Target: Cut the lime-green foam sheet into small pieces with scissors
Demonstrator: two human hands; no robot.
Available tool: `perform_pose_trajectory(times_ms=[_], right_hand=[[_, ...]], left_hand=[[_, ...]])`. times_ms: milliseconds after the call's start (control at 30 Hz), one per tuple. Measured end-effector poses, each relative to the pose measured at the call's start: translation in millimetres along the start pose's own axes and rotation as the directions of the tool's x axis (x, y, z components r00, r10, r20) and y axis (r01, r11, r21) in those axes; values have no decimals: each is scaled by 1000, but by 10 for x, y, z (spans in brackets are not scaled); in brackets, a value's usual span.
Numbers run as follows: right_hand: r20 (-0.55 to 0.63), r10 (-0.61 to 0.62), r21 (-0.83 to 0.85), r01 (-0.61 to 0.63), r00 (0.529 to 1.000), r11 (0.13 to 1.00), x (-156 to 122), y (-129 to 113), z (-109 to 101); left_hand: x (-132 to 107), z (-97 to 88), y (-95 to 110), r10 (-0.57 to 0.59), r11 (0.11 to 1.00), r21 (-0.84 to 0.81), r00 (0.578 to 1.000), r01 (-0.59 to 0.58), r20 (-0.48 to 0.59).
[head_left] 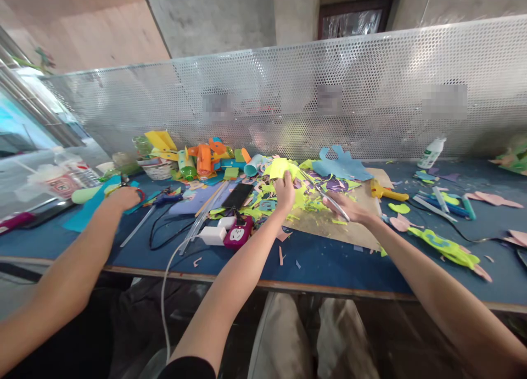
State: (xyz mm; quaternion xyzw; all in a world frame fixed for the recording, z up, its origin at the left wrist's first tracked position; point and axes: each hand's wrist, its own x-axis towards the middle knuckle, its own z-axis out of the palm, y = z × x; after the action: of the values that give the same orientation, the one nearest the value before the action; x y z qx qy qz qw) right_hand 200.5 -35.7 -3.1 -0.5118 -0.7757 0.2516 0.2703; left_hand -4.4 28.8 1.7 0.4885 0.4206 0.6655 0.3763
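Note:
My left hand point(285, 192) pinches a piece of bright yellow-green paper point(281, 168) above the scrap pile. My right hand point(349, 207) is closed around a long, slim silver tool point(329, 199), whose far end points at the paper's right side. Its exact kind is unclear at this size. Beneath both hands, many small yellow-green paper scraps point(302, 200) cover part of a brown board point(329, 228). A large blue paper cut-out point(341, 165) lies just behind my right hand.
At left, a co-worker's hand point(122, 198) is over blue paper point(88, 208). A hot glue gun point(387, 192) lies at right, with a white bottle point(431, 152) behind. A magenta power socket point(239, 233) and white cable point(167, 291) sit near the front edge. A perforated metal screen point(263, 104) stands behind.

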Motion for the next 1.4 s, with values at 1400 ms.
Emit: perform_pose_trajectory(times_ms=[1400], right_hand=[[-421, -6, -66, -24, 907, 998, 104, -22, 254]], left_hand=[[-295, 71, 241, 162, 982, -129, 958, -135, 235]])
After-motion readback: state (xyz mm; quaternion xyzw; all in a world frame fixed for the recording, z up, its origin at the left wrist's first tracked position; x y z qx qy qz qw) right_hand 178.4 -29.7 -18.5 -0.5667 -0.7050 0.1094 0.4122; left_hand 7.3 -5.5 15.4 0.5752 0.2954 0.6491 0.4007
